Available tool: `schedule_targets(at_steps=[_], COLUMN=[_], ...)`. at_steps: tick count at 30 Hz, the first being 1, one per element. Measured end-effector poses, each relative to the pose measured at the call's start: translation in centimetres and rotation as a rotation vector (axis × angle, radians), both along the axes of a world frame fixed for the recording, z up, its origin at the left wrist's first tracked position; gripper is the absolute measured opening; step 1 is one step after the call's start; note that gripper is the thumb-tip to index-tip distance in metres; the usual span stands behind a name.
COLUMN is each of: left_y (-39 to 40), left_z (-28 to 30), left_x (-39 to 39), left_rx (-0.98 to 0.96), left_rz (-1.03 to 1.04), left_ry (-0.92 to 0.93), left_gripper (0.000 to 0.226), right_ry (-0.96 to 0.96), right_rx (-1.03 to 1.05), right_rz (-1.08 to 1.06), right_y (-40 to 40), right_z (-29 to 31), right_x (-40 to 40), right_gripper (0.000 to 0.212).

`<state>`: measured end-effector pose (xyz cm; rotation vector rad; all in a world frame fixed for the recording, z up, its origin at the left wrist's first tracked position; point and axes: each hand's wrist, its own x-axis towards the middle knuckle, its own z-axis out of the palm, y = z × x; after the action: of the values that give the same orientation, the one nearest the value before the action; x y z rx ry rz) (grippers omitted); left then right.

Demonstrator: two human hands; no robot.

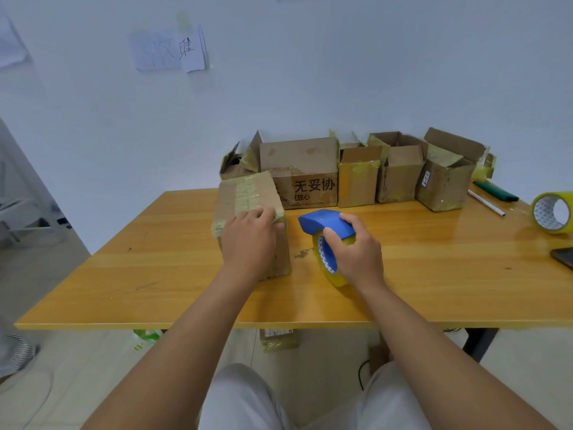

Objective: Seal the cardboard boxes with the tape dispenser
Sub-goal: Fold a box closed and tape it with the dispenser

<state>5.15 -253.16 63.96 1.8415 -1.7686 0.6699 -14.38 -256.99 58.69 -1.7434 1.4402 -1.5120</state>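
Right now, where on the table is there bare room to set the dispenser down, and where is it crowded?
Bare wood lies left of the taped box under the left hand, and in the wide patch between the tape dispenser in the right hand and the spare tape roll. The back edge is crowded with the row of open boxes.

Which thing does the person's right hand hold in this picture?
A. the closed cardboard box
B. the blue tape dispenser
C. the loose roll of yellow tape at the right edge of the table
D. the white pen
B: the right hand grips the blue tape dispenser, while the left hand rests on the closed cardboard box.
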Motion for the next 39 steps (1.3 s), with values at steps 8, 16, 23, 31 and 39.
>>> schedule_targets(at_steps=[8, 16, 23, 31, 39], left_y=[0.3, -1.3, -1.6, -1.4, -1.1], left_z=[0.9, 4.9, 2.0, 1.7, 2.5], left_x=[0.2, 3.1, 3.9, 3.6, 3.7], left_rx=[0.057, 0.372, 0.191, 0.098, 0.167], left_rz=[-0.003, -0.176, -0.226, -0.213, -0.253], left_ry=[-0.040, 0.260, 0.188, 0.070, 0.041], left_gripper=[0.028, 0.053, 0.032, 0.036, 0.034], right_ry=[0.011, 0.013, 0.015, 0.009, 0.005], right_rx=[0.003, 0.001, -0.015, -0.019, -0.019], right_rz=[-0.002, -0.006, -0.012, -0.014, -0.009], right_y=[0.0, 0.0, 0.1, 0.1, 0.2], right_z=[0.1, 0.1, -0.1, -0.1, -0.1], right_x=[0.1, 0.1, 0.1, 0.2, 0.1], right_gripper=[0.043, 0.042, 0.042, 0.043, 0.042])
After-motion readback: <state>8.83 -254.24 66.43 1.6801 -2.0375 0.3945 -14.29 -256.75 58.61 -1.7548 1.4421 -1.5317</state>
